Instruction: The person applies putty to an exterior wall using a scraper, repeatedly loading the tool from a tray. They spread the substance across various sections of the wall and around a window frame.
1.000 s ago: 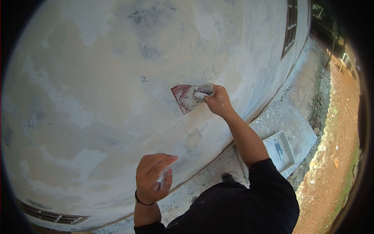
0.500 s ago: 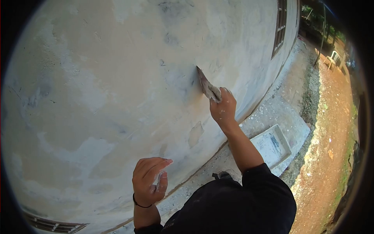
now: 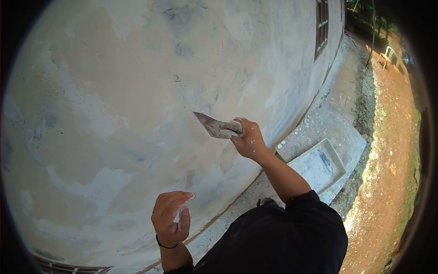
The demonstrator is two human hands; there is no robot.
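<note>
Right hand [image 3: 248,140] closed around the handle of a putty knife [image 3: 214,126], fingers wrapped tight. Blade lies nearly flat-on to the camera, its pointed corner toward 9 o'clock, edge against the wall [image 3: 114,105]. Half a second ago the blade stood on edge, tip at 11 o'clock and higher on the wall; since then the hand has dropped toward 6 o'clock and rolled the blade over to show its smeared face. A second ago the blade also showed its face, at about the same height.

Left hand [image 3: 171,219] held up off the wall at 7 o'clock of the knife, well apart from it. Fingers curled loosely, thumb pressed toward the forefinger; a dab of white filler on the thumb. Whether it pinches anything cannot be told. Its pose has barely changed across the three frames. A black band [image 3: 165,245] sits on the wrist.

Tray [image 3: 318,166] on the ground at 4 o'clock of the right hand.
</note>
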